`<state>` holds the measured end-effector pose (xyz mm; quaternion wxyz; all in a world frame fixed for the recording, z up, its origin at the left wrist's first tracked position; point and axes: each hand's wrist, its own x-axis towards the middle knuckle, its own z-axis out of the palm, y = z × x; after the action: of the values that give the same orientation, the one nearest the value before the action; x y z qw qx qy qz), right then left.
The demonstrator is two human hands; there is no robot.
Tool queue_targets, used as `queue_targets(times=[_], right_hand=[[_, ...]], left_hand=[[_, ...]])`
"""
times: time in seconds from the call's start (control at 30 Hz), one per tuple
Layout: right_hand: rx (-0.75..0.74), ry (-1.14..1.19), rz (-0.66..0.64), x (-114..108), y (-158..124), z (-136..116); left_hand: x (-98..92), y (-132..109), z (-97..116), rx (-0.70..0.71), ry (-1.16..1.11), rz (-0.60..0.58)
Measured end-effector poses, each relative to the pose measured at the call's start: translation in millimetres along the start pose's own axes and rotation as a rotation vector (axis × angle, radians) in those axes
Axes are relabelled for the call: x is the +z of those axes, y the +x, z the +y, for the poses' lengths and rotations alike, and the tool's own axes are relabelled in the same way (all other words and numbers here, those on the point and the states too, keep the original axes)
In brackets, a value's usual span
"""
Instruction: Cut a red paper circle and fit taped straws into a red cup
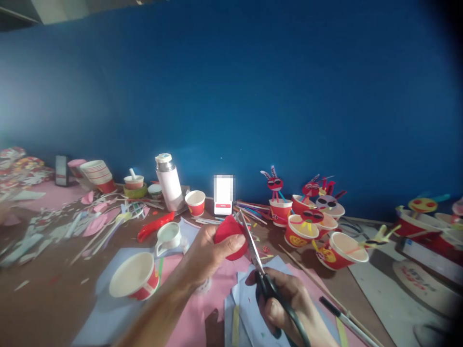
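Note:
Red paper (227, 230), cut to a rounded edge, is pinched between the thumb and fingers of my left hand (208, 255). My right hand (289, 299) grips black-handled scissors (256, 253), the fingers through the handle loops. The blades point up and away, along the right edge of the red paper; whether they touch it I cannot tell. Beneath both hands lie sheets of blue paper (249, 313) and pink paper (188, 323). A paper cup (135, 277) rests on its side left of my left forearm, near a white mug (169, 239).
A white thermos (169, 185), a small red cup (196, 203) and a phone (223, 195) stand by the blue wall. Cups with paper figures (302, 230) crowd the right. Paper scraps (97, 224) litter the left. A marker (343, 318) lies near my right hand.

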<state>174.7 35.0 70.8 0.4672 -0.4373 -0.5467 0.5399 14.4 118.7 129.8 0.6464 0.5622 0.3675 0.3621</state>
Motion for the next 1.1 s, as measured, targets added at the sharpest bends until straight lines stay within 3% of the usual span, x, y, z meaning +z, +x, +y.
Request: queue_targets(times=[0.23,0.4,0.57,0.83,1.1], right_hand=[[-0.018,-0.027,-0.024,-0.1,-2.5,1.8],[-0.010,-0.117,-0.019,-3.0,-4.7,3.2],[-0.015,-0.161,-0.034,-5.1,-5.6,4.0],[0.018,-0.125,-0.041,-4.2,-5.7,1.1],[0.038,-0.082,-0.064,-3.9,-3.8,0.5]], left_hand=[[-6.5,-1.1,0.1,-0.041,0.056,0.053],[-11.6,-2.0,-2.9,-0.044,0.107,0.005],[-13.4,-2.8,-4.1,-0.080,0.137,0.031],[-14.5,-5.5,4.3,-0.110,0.160,0.062],[-17.7,-3.6,-0.3,-0.096,0.104,0.049]])
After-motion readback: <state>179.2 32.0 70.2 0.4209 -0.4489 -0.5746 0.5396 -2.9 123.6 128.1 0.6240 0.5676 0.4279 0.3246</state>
